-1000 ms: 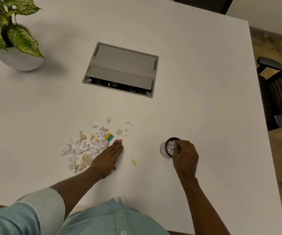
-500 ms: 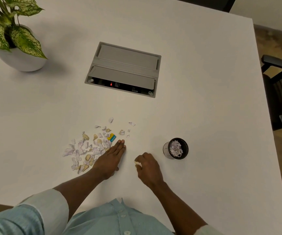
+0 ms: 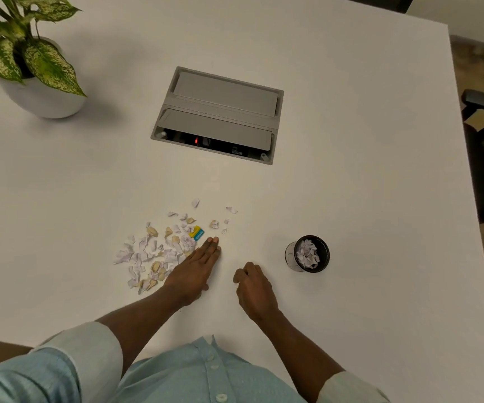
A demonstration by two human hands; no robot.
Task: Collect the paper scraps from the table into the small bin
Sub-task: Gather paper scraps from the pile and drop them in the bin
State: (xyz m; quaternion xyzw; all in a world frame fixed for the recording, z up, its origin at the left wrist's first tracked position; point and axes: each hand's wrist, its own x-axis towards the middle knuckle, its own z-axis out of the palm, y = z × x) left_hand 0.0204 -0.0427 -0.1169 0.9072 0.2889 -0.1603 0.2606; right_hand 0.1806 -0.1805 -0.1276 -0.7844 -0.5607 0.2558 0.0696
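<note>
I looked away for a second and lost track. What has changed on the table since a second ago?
The right hand left the small bin and came back left, toward the person, to where a stray tan scrap lay; its fingers are now curled there and the scrap no longer shows, though a grip cannot be confirmed. The left hand stayed flat beside the paper scraps. Bin, pile and potted plant kept their places.

Even, soft indoor light leaves the white table [image 3: 351,141] bright with no hard glare. Faint diffuse shadows fall lower right of the potted plant [image 3: 28,68] at the upper left and under both forearms at the bottom. Wide-angle distortion bends the table's edges; detail is slightly soft throughout.
</note>
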